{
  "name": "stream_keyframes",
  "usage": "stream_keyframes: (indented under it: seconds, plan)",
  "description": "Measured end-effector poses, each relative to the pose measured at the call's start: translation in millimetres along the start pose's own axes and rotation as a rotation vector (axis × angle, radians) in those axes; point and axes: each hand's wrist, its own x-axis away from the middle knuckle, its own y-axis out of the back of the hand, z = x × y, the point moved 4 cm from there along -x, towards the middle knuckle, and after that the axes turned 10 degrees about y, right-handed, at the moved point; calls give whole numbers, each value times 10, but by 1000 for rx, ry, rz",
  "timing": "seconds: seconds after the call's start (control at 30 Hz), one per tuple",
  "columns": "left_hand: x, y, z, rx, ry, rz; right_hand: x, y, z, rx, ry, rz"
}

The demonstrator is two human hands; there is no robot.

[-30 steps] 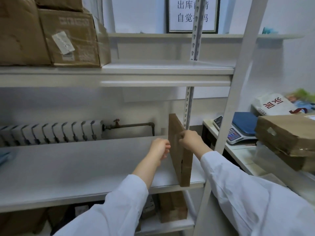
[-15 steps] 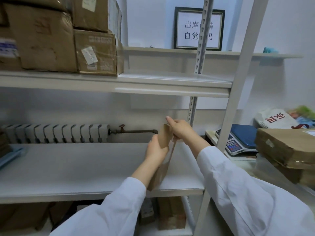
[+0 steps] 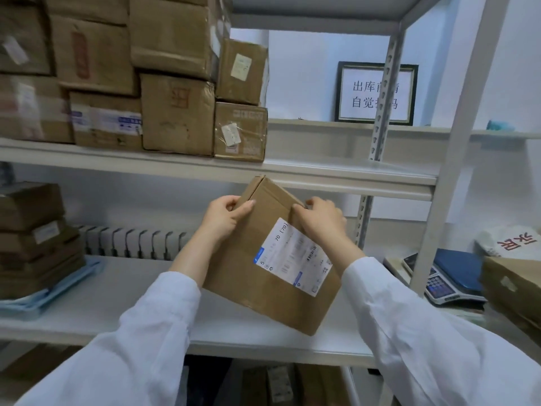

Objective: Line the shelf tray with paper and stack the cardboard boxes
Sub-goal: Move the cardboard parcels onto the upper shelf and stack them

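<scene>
Finds, far left on the middle shelf point(image 3: 131, 317), a low stack of boxes point(image 3: 35, 244) sitting on blue paper point(image 3: 67, 285) that pokes out beneath. Farther right, grips the box point(image 3: 263, 282) with the left hand point(image 3: 225, 218), fingers curled over its upper left edge, thumb on the near face. Holds that box tilted, apparently clear of the shelf, long axis running diagonally from a top corner just under the upper shelf point(image 3: 351, 171) down to a low corner near the middle shelf's front lip, label point(image 3: 292, 256) turned toward the camera. Clamps the right hand point(image 3: 319, 221) on the upper right edge, fingers wrapped over the top. Sets both hands at about equal reach, one either side of the top corner, so neither leads. Puts the stack well left of box and hands, bare shelf between; probably calls for levelling the box and carrying it leftward. Leaves a weighing scale point(image 3: 448, 276) far right, beyond the rack's post.
</scene>
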Motion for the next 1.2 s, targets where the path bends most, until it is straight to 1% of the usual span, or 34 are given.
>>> stream_keyframes:
  seconds: [0.13, 0.27, 0.43, 0.53, 0.63, 0.77, 0.9, 1.03, 1.2]
  plan:
    - [-9, 401, -138, 97, -8, 49, 46, 81, 484, 47, 21, -123]
    - [-2, 665, -217, 272, -3, 72, 126, 210, 862, 70, 84, -233]
    - [-2, 807, -385, 538, 4, 134, 231, 353, 1309, 100, 238, -363]
    - [14, 801, -566, 672, -1, 116, 276, 418, 1481, 103, 345, -409]
    - [26, 740, -802, 777, -19, 89, 290, 464, 1563, 92, 391, -396]
    - [26, 610, -1135, 934, -51, 95, 282, 503, 1544, 37, 385, -350]
    - [33, 440, -1423, 994, -89, 69, 261, 558, 1478, -98, 360, -357]
    - [38, 247, -1629, 991, -132, 5, 216, 550, 1386, -212, 342, -330]
    - [35, 26, -1781, 873, -184, -94, 20, 525, 1203, -567, 354, -262]
